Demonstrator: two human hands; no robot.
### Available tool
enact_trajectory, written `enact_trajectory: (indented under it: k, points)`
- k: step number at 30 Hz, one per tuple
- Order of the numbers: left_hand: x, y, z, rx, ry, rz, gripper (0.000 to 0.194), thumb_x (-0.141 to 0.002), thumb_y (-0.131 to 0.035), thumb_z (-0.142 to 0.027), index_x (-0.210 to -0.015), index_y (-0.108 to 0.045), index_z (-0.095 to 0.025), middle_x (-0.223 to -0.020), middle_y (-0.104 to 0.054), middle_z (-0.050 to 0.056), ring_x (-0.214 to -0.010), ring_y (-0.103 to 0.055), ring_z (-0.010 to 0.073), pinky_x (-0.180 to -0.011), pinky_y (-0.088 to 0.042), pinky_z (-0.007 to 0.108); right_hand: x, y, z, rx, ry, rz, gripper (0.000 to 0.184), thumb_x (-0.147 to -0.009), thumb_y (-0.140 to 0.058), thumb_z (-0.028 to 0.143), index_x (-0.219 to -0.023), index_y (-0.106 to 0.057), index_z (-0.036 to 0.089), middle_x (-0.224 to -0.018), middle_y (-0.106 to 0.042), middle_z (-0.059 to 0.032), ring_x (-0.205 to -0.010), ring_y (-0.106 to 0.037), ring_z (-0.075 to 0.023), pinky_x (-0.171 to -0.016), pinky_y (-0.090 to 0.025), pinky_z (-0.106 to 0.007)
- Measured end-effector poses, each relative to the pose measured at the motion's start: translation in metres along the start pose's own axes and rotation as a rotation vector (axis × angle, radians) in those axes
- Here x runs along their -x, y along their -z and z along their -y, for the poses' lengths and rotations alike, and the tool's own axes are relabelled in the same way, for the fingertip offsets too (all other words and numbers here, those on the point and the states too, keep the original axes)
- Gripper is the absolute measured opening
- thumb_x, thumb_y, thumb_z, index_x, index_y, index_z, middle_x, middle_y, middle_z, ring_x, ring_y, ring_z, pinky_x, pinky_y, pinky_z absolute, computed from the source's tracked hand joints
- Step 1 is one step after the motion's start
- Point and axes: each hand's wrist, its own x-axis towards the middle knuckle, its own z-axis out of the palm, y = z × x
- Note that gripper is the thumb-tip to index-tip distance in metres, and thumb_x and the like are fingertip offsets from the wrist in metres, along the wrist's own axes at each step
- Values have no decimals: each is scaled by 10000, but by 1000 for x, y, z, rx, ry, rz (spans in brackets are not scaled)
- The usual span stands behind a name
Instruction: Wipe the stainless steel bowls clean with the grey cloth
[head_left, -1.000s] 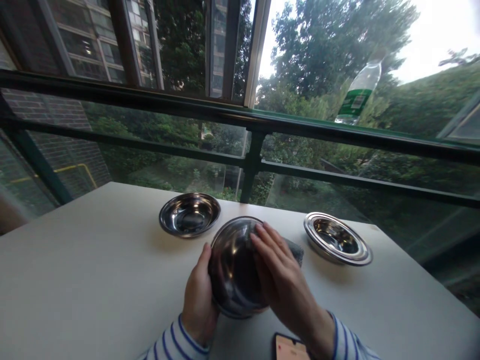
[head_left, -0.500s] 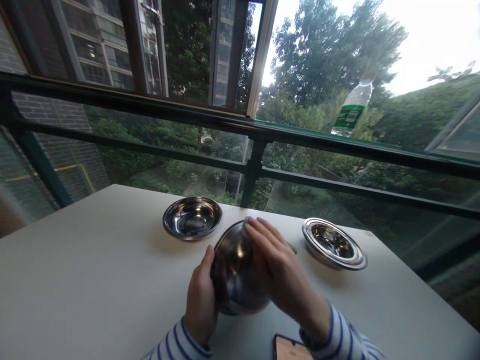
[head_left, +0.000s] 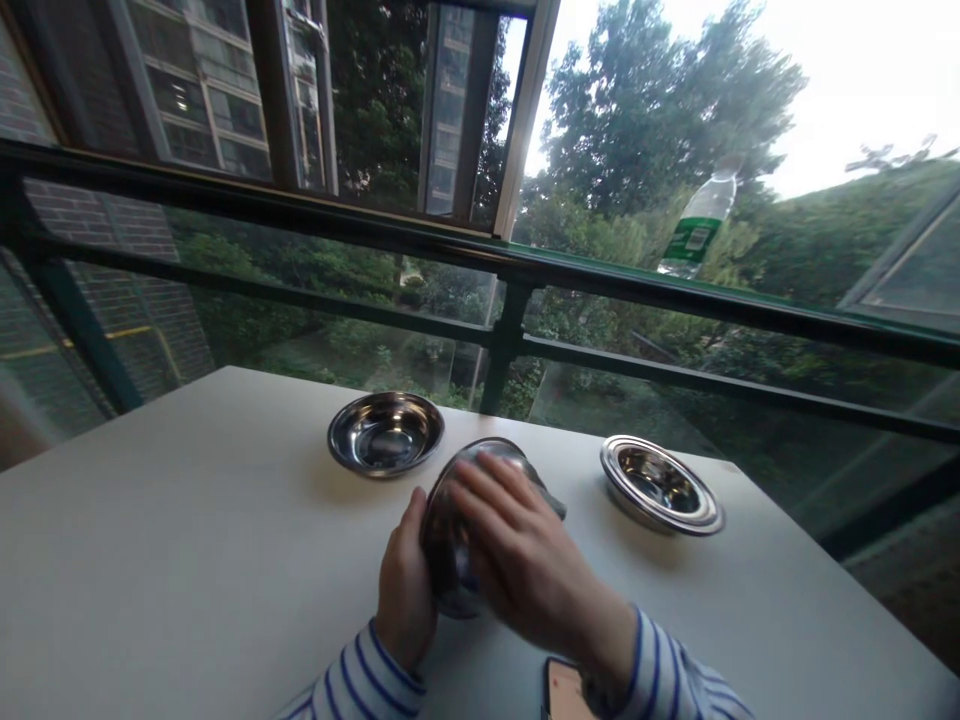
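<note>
Greenery and apartment buildings fill the windows beyond a dark green railing, where a clear plastic bottle with a green label stands at the far right. Just inside, at a white table, a person in blue-striped sleeves works over a shiny metal bowl at the near center, its rounded outside turned up. Curled partway around the left edge of the bowl, the left hand has firm hold of it, thumb raised along the side. Across the top lies the right hand, fingers extended, close together and slightly blurred, covering much of the metal. A grayish piece of material pokes out past that hand on the far right side of the bowl; whether the fingers grip it cannot be told, as the palm is hidden. Upright on the far side of the table, a shallow metal dish sits to the left, and wide-rimmed metalware, apparently stacked, to the right. At the near edge, a phone with a lit, peach-colored screen lies partly beneath the right forearm.
</note>
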Motion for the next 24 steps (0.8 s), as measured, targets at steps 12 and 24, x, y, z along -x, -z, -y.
enact_trajectory:
  k: [12, 24]
  points:
    - [3, -14, -13, 239, 182, -67, 378, -850, -415, -297, -670, -670, -85, -626, -670, 73, -701, -655, 187, -739, -509, 303, -16, -4, -5, -10, 82, 58, 380, -859, -405, 242, -1212, -494, 135, -1325, -466, -66, -1260, -330, -237, -1069, -262, -433]
    - [0, -9, -9, 31, 222, -111, 269, -807, -507, -284, -869, -684, -91, -761, -715, 78, -696, -666, 165, -680, -530, 261, 34, -37, 1, 129, 450, -10, 284, -853, -416, 169, -1059, -607, 134, -1267, -534, -9, -1294, -297, -170, -1117, -210, -348]
